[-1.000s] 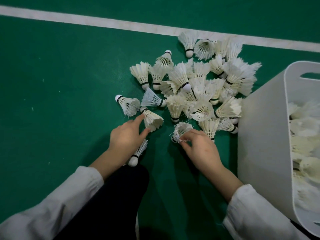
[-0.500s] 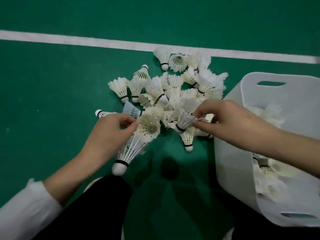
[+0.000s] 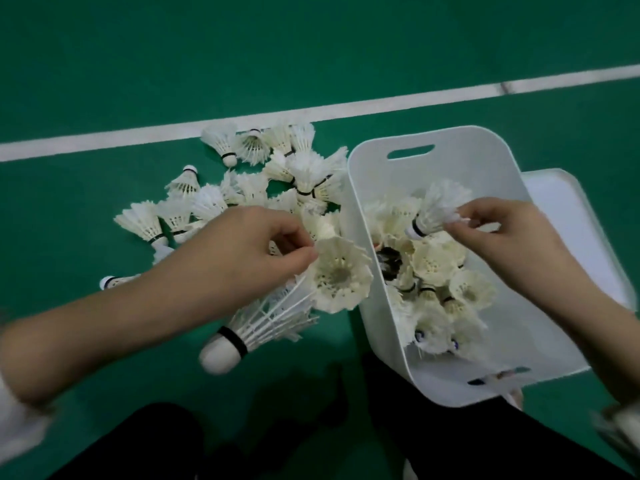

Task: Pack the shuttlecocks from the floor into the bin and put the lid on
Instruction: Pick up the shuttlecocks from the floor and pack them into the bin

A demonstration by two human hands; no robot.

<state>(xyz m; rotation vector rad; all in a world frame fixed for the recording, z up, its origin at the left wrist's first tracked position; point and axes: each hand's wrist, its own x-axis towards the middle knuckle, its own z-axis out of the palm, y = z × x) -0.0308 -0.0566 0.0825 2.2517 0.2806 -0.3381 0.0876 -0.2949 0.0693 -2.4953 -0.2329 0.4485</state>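
Observation:
A white plastic bin point(image 3: 450, 379) with handle slots stands on the green floor, partly filled with several white shuttlecocks. My right hand point(image 3: 498, 233) hovers over the bin's inside, pinching one shuttlecock point(image 3: 437, 211) by its feathers, cork pointing down-left. My left hand point(image 3: 252, 247) is just left of the bin's rim, fingers closed on the feathers of two shuttlecocks point(image 3: 294, 296), one facing me with its skirt open, the other hanging with its cork low. A heap of loose shuttlecocks point(image 3: 242, 188) lies on the floor beyond my left hand.
A flat white lid point(image 3: 575, 220) lies on the floor behind the bin's right side. A white court line point(image 3: 346, 107) runs across the floor past the heap. My dark trousered knees point(image 3: 467, 441) are at the bottom, close to the bin.
My right hand carried its shuttlecock rightward from the heap to over the bin. My left hand lifted its two shuttlecocks and moved right toward the bin's rim. The view shifted right, showing the lid.

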